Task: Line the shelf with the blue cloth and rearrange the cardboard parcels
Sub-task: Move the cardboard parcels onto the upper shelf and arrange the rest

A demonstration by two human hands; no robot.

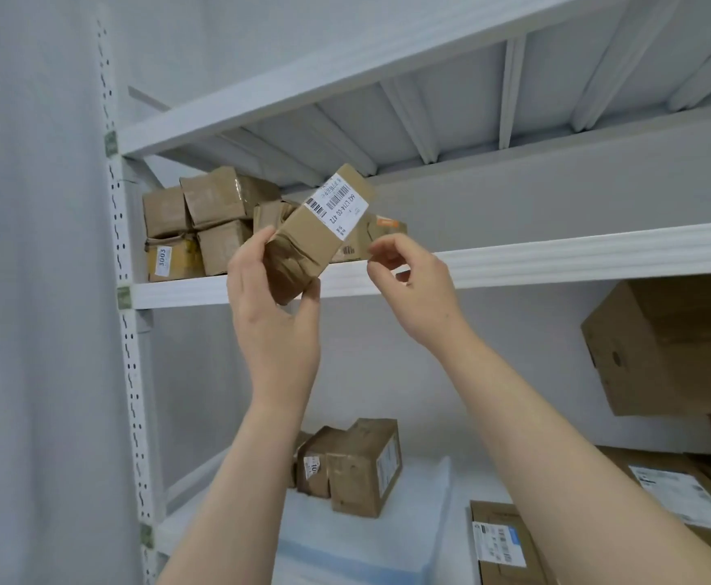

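My left hand [273, 314] grips a small taped cardboard parcel [316, 234] with a white barcode label, held tilted in front of the middle shelf's front edge [556, 257]. Just to the right of it, my right hand [413, 289] hovers with loosely curled fingers and holds nothing. Several small cardboard parcels [202, 225] are stacked at the left end of that shelf, and a flat one [381, 234] lies behind the held parcel. On the lower shelf a pale blue cloth [387, 538] lies spread, with a few small parcels [354, 466] standing on it.
A large cardboard box [666, 344] sits at the right, above flat labelled cartons [683, 491] and another carton [499, 542]. A white perforated upright [128, 331] frames the rack on the left. The top shelf's underside [451, 107] is overhead.
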